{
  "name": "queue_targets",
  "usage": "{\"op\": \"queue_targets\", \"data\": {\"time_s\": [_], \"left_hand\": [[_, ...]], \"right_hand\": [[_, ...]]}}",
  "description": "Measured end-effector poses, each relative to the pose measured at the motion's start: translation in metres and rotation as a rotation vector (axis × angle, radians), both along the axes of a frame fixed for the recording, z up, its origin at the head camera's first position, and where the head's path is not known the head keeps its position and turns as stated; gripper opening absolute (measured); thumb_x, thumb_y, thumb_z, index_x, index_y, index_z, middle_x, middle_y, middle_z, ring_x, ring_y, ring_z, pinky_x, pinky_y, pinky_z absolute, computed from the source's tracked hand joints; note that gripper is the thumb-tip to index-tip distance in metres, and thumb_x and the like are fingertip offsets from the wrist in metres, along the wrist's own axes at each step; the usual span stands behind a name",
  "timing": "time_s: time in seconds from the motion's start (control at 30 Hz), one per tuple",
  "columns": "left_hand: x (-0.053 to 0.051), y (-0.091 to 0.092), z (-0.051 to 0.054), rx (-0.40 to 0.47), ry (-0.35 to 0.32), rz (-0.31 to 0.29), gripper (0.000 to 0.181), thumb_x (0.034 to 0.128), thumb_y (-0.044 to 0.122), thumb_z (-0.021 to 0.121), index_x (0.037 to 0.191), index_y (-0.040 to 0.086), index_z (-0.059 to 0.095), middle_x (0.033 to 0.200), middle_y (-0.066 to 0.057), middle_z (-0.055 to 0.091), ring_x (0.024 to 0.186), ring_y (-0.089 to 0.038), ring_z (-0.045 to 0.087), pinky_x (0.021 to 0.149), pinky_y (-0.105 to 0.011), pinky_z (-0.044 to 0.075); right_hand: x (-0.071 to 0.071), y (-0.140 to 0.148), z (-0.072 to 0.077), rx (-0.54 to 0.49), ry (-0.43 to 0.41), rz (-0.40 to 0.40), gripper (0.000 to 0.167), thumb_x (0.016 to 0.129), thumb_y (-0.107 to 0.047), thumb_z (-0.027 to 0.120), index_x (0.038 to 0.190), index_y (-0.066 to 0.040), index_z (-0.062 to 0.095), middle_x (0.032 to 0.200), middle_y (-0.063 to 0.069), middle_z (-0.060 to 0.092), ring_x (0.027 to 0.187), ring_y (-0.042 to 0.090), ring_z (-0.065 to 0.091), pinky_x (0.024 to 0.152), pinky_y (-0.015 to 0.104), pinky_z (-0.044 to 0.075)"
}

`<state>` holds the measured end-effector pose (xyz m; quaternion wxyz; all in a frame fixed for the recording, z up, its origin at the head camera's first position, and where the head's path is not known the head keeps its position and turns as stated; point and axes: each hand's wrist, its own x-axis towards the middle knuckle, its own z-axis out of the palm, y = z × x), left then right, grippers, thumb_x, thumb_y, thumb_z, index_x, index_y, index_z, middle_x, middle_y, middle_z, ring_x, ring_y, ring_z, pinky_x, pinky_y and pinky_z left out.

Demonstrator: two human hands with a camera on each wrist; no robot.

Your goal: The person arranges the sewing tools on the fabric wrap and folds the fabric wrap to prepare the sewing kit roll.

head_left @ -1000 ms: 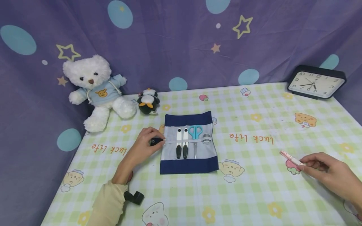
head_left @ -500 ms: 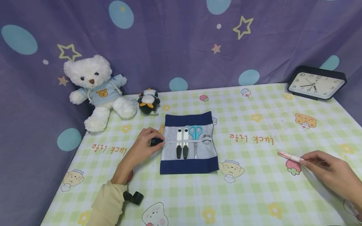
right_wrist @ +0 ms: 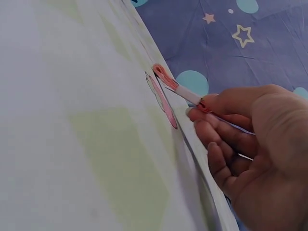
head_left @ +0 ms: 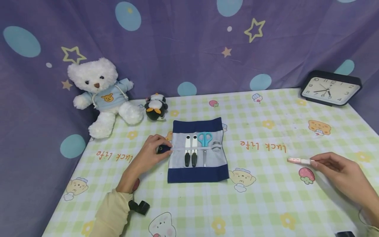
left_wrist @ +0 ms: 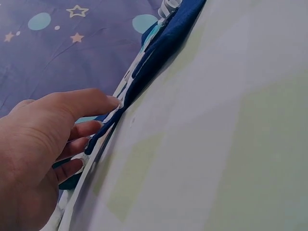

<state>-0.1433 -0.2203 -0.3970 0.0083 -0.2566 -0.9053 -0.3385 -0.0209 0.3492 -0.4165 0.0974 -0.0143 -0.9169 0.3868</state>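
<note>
A navy fabric sewing kit [head_left: 197, 174] lies unfolded on the table. A strap across its grey lining holds two white-and-black tools [head_left: 187, 150], turquoise-handled scissors [head_left: 204, 140] and a small silvery round item [head_left: 216, 145]. My left hand [head_left: 150, 152] pinches the kit's left edge, by a dark tab with a snap; in the left wrist view, navy cloth [left_wrist: 108, 126] runs between thumb and fingers. Off to the right, my right hand [head_left: 343, 172] pinches one end of a folded pink tape measure [head_left: 294, 160] with a white band, its looped end [right_wrist: 162, 72] pointing away from the fingers.
A white teddy bear [head_left: 102, 95] sits at the back left beside a small penguin toy [head_left: 156, 107]. At the back right stands a black clock [head_left: 330, 88]. A printed checked cloth [head_left: 257, 210] covers the table; a purple curtain [head_left: 165, 56] hangs behind.
My right hand has moved slightly up and left, and the tape measure has turned from slanted to nearly level. The left hand and the kit have stayed put.
</note>
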Motion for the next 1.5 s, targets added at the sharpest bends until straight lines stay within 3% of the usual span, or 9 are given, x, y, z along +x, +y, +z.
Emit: {"op": "queue_targets", "data": {"time_s": [0.33, 0.7, 1.03, 1.5], "left_hand": [[-0.002, 0.003, 0.0, -0.02, -0.014, -0.008, 0.014, 0.0937, 0.015, 0.079, 0.108, 0.012, 0.076, 0.115, -0.006, 0.064, 0.109, -0.029, 0.05, 0.094, -0.049, 0.041], [-0.001, 0.003, -0.001, -0.03, -0.031, 0.001, 0.01, 0.0941, 0.016, 0.079, 0.103, 0.014, 0.075, 0.115, -0.005, 0.064, 0.108, -0.029, 0.05, 0.092, -0.048, 0.042], [-0.002, 0.004, -0.002, -0.028, -0.044, 0.003, 0.009, 0.0944, 0.016, 0.078, 0.102, 0.015, 0.074, 0.116, -0.005, 0.063, 0.108, -0.029, 0.05, 0.093, -0.048, 0.043], [-0.003, 0.004, -0.003, -0.037, -0.051, 0.007, 0.009, 0.0949, 0.016, 0.078, 0.102, 0.015, 0.071, 0.115, -0.005, 0.063, 0.108, -0.028, 0.05, 0.09, -0.047, 0.043]], "right_hand": [[-0.017, -0.012, 0.003, -0.126, 0.055, 0.041, 0.013, 0.097, -0.006, 0.074, 0.109, -0.001, 0.073, 0.097, -0.021, 0.071, 0.09, -0.013, 0.063, 0.075, 0.005, 0.046], [-0.037, -0.036, 0.008, -0.213, 0.042, 0.087, 0.015, 0.098, -0.008, 0.073, 0.11, 0.0, 0.074, 0.1, -0.011, 0.074, 0.087, -0.002, 0.068, 0.074, 0.01, 0.049], [-0.063, -0.061, 0.019, -0.205, 0.11, 0.222, 0.012, 0.099, -0.003, 0.07, 0.111, -0.002, 0.073, 0.102, -0.008, 0.073, 0.089, 0.002, 0.067, 0.074, 0.012, 0.049], [-0.102, -0.107, 0.031, -0.331, 0.13, 0.36, 0.012, 0.098, 0.0, 0.07, 0.11, 0.001, 0.073, 0.104, 0.002, 0.072, 0.083, 0.014, 0.067, 0.07, 0.017, 0.05]]}}
